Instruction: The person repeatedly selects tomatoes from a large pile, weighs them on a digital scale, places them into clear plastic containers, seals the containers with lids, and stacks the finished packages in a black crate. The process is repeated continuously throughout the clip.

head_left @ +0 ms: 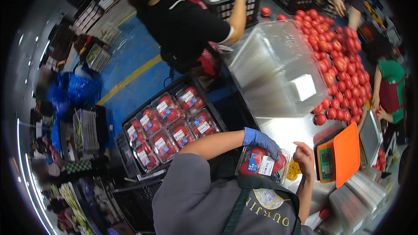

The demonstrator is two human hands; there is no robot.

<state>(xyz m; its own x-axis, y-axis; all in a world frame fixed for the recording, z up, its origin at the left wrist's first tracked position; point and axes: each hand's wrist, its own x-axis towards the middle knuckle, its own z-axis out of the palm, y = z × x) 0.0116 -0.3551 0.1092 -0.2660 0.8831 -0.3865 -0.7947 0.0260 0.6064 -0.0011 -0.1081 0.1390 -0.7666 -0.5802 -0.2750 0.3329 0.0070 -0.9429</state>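
Tomato punnet point(262, 164) gripped by gloved left hand point(261, 140); bare right hand point(304, 156) loosely curled beside it, empty

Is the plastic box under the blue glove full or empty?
Full: red tomatoes fill the clear plastic clamshell box under the blue-gloved left hand.

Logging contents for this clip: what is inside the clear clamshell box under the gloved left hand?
The clamshell box shows red tomatoes through its lid. The left hand and a white-and-blue label cover part of the top, so their count cannot be told.
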